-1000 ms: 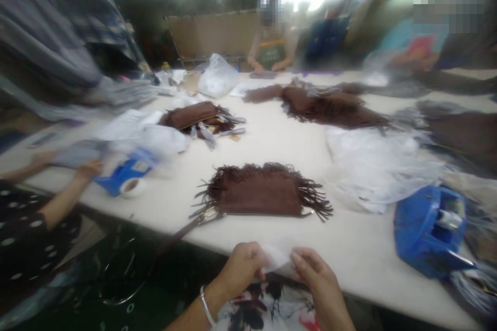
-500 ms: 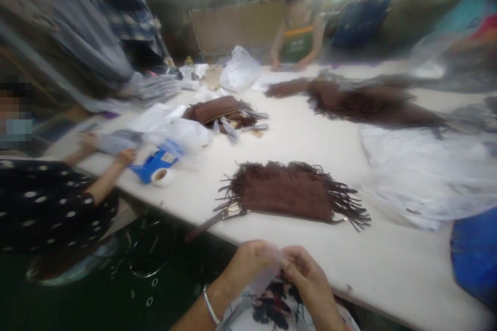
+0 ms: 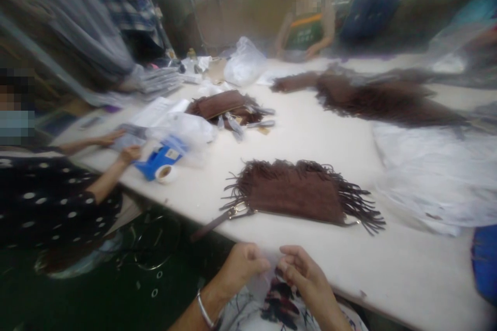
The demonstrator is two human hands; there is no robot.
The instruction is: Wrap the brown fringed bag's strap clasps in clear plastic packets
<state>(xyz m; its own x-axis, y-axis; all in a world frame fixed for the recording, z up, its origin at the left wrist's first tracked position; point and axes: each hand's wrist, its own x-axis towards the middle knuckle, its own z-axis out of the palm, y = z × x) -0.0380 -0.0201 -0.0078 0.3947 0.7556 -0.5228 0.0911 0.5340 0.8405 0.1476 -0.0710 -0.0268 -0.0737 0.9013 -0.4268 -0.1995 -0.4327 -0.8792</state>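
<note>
Just off the desk's (image 3: 326, 137) near edge, the left hand (image 3: 245, 264) appears to pinch a thin, pale film (image 3: 266, 276); the right hand (image 3: 303, 274) curls beside it — whether it grips too, I cannot tell. Such film probably handles best pulled gently taut, fingertips light — and clear of the brown bag (image 3: 297, 194) lying by that edge, strap (image 3: 213, 225) overhanging.

Working from afar, I can read no words, brands or numbers. Pale lettering runs across the green top (image 3: 306, 32) of the person (image 3: 328, 25) beyond the bench (image 3: 303, 137), too blurred for me to make out. I see a whitish label (image 3: 173, 153) on the blue tape dispenser (image 3: 149, 168); any print is illegible.
</note>
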